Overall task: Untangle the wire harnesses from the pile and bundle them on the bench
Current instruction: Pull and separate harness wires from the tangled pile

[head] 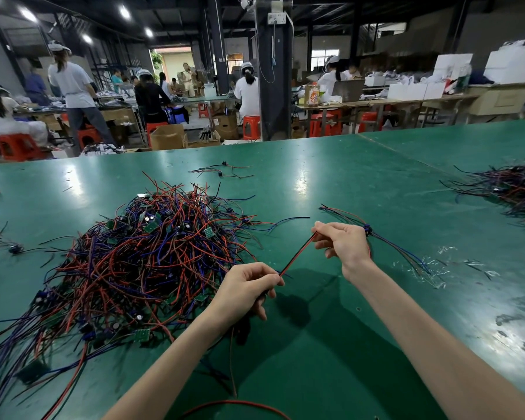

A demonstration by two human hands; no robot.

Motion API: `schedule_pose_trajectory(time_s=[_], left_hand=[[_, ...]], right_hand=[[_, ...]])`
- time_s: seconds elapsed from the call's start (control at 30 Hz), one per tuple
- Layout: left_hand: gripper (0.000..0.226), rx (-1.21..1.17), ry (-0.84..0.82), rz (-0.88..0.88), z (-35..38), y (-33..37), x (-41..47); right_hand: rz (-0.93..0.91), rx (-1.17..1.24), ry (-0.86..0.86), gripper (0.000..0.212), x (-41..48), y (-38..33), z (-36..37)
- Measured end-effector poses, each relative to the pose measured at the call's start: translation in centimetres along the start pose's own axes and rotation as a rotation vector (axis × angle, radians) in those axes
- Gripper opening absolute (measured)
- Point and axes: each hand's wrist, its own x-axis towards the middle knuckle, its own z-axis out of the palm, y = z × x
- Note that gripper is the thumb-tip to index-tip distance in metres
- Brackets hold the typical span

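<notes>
- The left grip (249, 286) pinches one end of a red-and-black wire (298, 253). The right grip (343, 241) pinches the other end while clutching a small bundle (368, 230) above the green surface (376, 177).
- The pile (143, 253) lies just left.
- I'd pull the wire taut, then fold it straight into the bundle.

A big pile of wires (146, 262) lies on the green bench (346, 183). At the pile's near right edge, the left hand (246, 286) pinches the lower end of a red-and-black wire (297, 253), which runs taut up and away from the pile to the right hand (343, 244). That hand pinches the upper end and also holds a small bundle (367, 230). Far right of the pile lies a second heap (512, 186); beyond the pile lie a few loose wires (225, 171).
</notes>
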Motion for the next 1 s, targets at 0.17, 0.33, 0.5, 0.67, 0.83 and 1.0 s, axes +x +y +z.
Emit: schedule_pose_trajectory(time_s=[0.17, 0.33, 0.5, 0.67, 0.83, 1.0], left_hand=[[0.018, -0.007, 0.011, 0.018, -0.1, 0.2, -0.2], [0.019, -0.014, 0.056, 0.041, -0.2, 0.3, -0.2], [0.019, -0.074, 0.173, 0.076, -0.7, 0.9, -0.1], [0.018, -0.172, 0.331, 0.078, -1.0, 1.4, -0.1], [0.014, -0.359, 0.376, 0.075, -1.2, 1.8, 0.0], [0.014, -0.374, 0.332, 0.04, -0.6, 1.8, -0.1]], right_hand=[[0.057, 0.058, -0.013, 0.018, -0.2, -0.1, 0.0], [0.159, 0.05, -0.094, 0.035, -0.5, -0.6, 0.0], [0.299, 0.095, -0.224, 0.082, -1.2, -1.0, 0.0], [0.252, -0.114, -0.507, 0.031, -4.4, -0.8, 2.5], [0.134, -0.135, -0.731, 0.011, -7.6, -0.2, 5.2], [0.058, -0.061, -0.636, 0.01, -8.1, 0.3, 5.8]])
